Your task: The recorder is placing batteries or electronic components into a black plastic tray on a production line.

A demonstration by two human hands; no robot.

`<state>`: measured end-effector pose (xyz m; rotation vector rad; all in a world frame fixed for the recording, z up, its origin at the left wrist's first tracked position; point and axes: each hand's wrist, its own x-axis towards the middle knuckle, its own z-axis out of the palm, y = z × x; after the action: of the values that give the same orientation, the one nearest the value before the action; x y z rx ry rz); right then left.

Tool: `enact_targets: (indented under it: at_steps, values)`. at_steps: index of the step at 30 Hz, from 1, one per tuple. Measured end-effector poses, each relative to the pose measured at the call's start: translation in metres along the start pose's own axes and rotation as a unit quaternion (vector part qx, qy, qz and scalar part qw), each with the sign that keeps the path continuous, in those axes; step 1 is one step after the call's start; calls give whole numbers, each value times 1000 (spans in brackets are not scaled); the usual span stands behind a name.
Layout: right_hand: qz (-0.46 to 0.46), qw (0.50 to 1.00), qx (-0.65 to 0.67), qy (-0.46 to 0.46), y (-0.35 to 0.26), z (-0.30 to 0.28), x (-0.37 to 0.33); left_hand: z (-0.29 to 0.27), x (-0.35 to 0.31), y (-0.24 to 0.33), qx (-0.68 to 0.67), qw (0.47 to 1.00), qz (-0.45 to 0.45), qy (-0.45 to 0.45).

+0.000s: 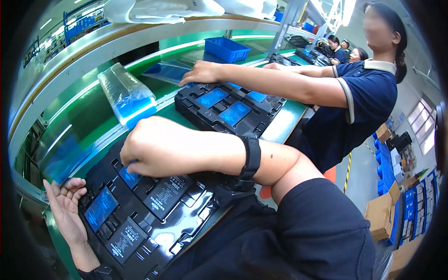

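Observation:
A black moulded tray [186, 233] in front of me holds flat batteries in its slots. Two show black printed faces: one battery [169, 196] in the middle and another [126, 239] nearer me. At the left, a battery has a blue face [101, 209]. My right hand [156, 144] is bent over the tray's far side, fingers curled down at a blue-faced piece [129, 177]; its fingertips are partly hidden, so what they pinch does not show. Beside the tray's left edge, my left hand [67, 210] is palm up, fingers loosely bent and apart, nothing visible in it.
Beyond my tray, a co-worker [359, 102] reaches over another black tray [205, 114] with blue-faced batteries. A clear plastic bag with blue sheets [128, 95] lies on the green bench. Farther back are a blue bin [227, 50] and a metal post [287, 28]. Cardboard boxes [382, 212] stand right.

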<state>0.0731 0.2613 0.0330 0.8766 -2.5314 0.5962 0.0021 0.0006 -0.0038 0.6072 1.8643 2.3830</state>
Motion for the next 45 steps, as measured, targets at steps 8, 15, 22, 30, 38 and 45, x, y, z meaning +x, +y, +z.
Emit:
enact_targets:
  at_steps: [8, 15, 22, 30, 38, 45]
  values:
    - [182, 972, 137, 52, -4, 19, 11, -5, 1, -4, -17, 1000, 0, 17]
    - [203, 954, -92, -203, -20, 2, 25, -5, 5, -6, -35, 999, 9, 0]
    - [110, 955, -193, -196, -34, 12, 28, -13, 1, -4, -43, 998, 12, -49]
    - [-52, 938, -259, -223, -75, -6, -2, -7, 9, -5, -49, 999, -5, -23]
    - [40, 989, -140, -37, -27, -38, 3, -9, 4, -2, -26, 999, 18, -28]
    - [352, 915, 188, -62, 7, -21, 10, -7, 7, -2, -24, 998, 10, -53]
